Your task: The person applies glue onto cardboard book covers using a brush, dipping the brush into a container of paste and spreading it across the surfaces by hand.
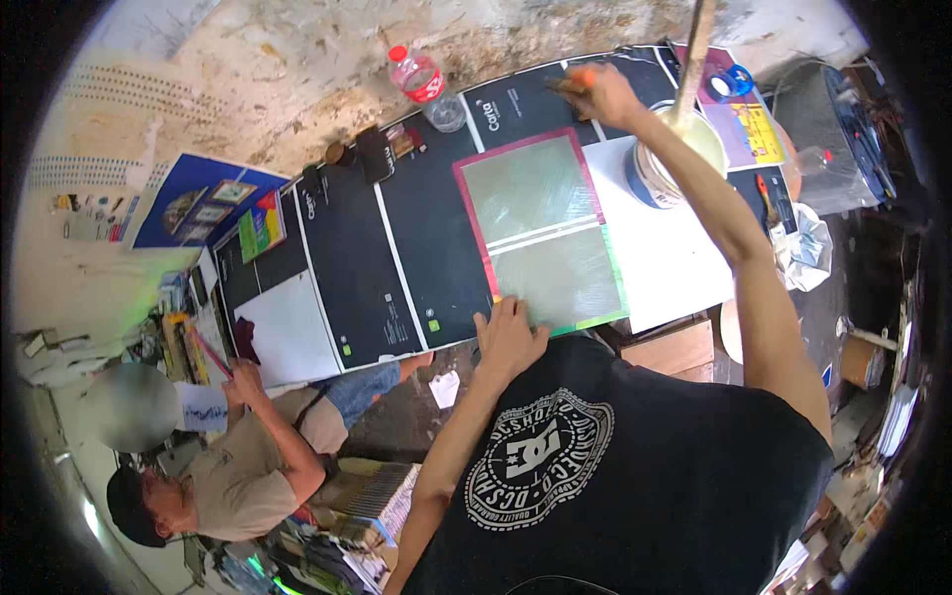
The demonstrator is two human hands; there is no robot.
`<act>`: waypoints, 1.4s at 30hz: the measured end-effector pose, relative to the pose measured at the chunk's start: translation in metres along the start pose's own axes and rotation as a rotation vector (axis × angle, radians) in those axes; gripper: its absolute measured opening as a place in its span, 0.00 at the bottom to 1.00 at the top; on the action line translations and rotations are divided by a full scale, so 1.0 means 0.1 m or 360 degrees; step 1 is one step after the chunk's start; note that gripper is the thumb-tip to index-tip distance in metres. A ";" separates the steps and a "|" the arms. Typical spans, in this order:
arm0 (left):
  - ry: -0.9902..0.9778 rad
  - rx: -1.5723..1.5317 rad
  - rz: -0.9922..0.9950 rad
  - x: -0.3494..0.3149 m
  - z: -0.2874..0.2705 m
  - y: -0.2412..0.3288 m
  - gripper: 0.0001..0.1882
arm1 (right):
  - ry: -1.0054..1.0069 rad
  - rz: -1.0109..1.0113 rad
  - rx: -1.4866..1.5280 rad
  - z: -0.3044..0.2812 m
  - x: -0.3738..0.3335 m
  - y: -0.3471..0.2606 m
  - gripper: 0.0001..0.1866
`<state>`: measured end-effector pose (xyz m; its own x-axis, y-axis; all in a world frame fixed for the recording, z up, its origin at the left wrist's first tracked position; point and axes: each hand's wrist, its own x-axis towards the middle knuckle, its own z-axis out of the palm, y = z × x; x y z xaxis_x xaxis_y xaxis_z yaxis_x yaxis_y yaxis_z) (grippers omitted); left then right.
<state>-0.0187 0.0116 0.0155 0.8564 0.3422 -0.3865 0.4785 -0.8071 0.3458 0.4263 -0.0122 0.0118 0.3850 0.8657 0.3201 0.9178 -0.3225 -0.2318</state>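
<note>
My left hand (511, 335) rests at the near left corner of the framed panel (540, 193), its fingers a little apart and bent. The panel lies in front of me on the dark tabletop (426, 238), two greyish-green panes split by a pale strip, edged in maroon and green. Beyond its far right corner, my right hand (607, 96) has its fingers closed around an orange-handled tool (585, 76); the tool's dark end is too small to make out.

A white sheet (684, 268) sits just right of the panel, and on that side stands a bucket (645, 186) with a wooden stick (693, 59) rising out of it. My right forearm passes over the bucket, so it and the stick crowd that reach. Farther right of the panel are a blue-and-white roll-like thing (732, 81), a plastic bag (808, 250) and a big grey bin (828, 139).

Past the panel's far left corner stands a red-capped bottle (436, 99); farther left lies a dark box (375, 155). Well left of the panel, another person (253, 456) holds a pink stick (208, 349).
</note>
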 end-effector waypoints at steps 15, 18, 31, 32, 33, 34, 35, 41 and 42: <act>0.0194 -0.0100 -0.0333 -0.06 0.22 0.08 0.33 | -0.0370 -0.0820 0.0471 0.29 1.04 -1.18 0.19; 0.0156 -0.0152 -0.0348 -0.05 0.15 0.11 0.34 | -0.1035 -0.1017 0.0527 0.54 0.68 -1.36 0.23; 0.0165 -0.0176 -0.0412 0.00 0.19 0.11 0.34 | 0.0062 -0.1322 0.0422 -0.22 1.66 -1.66 0.19; 0.0164 -0.0172 -0.0401 0.02 0.18 0.12 0.34 | -0.0275 -0.1217 0.0379 -0.13 1.56 -1.59 0.15; 0.0154 -0.0185 -0.0426 0.01 0.19 0.12 0.34 | -0.0617 -0.1109 0.0333 -0.19 1.37 -1.71 0.12; 0.0141 -0.0188 -0.0453 0.01 0.19 0.13 0.35 | -0.0812 -0.1114 0.0675 -0.04 1.17 -1.76 0.13; 0.0141 -0.0191 -0.0456 0.00 0.19 0.13 0.35 | -0.0926 -0.1136 0.0779 0.01 0.93 -1.82 0.15; 0.0029 -0.0210 -0.0366 0.00 0.11 0.18 0.37 | -0.0698 -0.0932 0.0360 0.73 1.09 -0.88 0.16; 0.0015 -0.0206 -0.0371 0.01 0.08 0.17 0.38 | -0.0281 -0.0944 0.0163 0.72 1.32 -0.72 0.16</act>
<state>-0.0112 -0.0060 0.0140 0.7216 0.5167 -0.4607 0.6834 -0.6380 0.3548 0.4039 0.1530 0.0047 -0.2169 0.9390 0.2669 0.9530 0.2629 -0.1508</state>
